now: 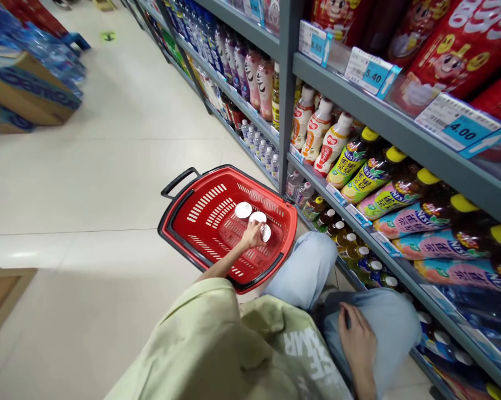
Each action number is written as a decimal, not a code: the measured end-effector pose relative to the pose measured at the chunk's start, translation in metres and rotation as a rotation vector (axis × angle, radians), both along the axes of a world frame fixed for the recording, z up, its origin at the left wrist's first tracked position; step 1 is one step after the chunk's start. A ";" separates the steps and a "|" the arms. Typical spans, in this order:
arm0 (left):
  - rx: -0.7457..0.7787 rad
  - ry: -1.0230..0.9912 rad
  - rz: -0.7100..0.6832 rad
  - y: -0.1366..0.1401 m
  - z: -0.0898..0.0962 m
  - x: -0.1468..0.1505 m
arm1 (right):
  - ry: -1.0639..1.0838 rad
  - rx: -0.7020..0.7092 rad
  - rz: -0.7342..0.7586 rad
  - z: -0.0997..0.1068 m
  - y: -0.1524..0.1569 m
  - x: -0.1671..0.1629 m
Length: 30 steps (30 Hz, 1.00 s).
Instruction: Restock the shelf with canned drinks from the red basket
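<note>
My left hand (254, 235) reaches down into a red plastic shopping basket (178, 228) on the floor. Its fingers are closed round a can with a round white top (266, 233); the can's sides are mostly hidden. Two more cans stand beside it in the basket, a white-topped can (243, 210) a little apart and another white-topped can (258, 217) close to the hand. The basket's black handle (179, 180) sticks out at the far left corner. My right hand (356, 336) lies on my bent knee in blue jeans, fingers loosely stretched and holding nothing.
Grey shelving (287, 94) runs along the right, packed with bottles such as yellow-capped Nestle bottles (400, 189). Red packages (454, 50) sit above price tags. A cardboard box (33, 89) stands at the far left, and a brown board (0, 300) lies below it.
</note>
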<state>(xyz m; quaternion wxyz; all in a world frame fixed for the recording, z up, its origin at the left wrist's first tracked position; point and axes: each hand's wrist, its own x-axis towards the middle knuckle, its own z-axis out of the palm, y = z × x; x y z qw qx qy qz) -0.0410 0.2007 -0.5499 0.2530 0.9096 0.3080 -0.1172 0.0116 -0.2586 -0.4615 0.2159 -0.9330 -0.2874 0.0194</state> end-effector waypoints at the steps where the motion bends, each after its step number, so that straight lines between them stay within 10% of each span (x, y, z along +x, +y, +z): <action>1: 0.006 -0.024 0.003 0.005 0.015 -0.011 | 0.040 0.040 -0.020 0.001 0.001 0.001; 8: -0.181 -0.483 0.155 0.022 0.154 -0.069 | 0.444 0.532 -0.138 0.030 0.054 0.002; 16: -0.577 -0.802 0.064 -0.032 0.285 -0.061 | 0.420 0.849 0.371 0.119 0.181 -0.007; 30: -0.397 -0.994 -0.294 -0.092 0.397 0.022 | -0.061 1.072 0.105 0.174 0.187 0.038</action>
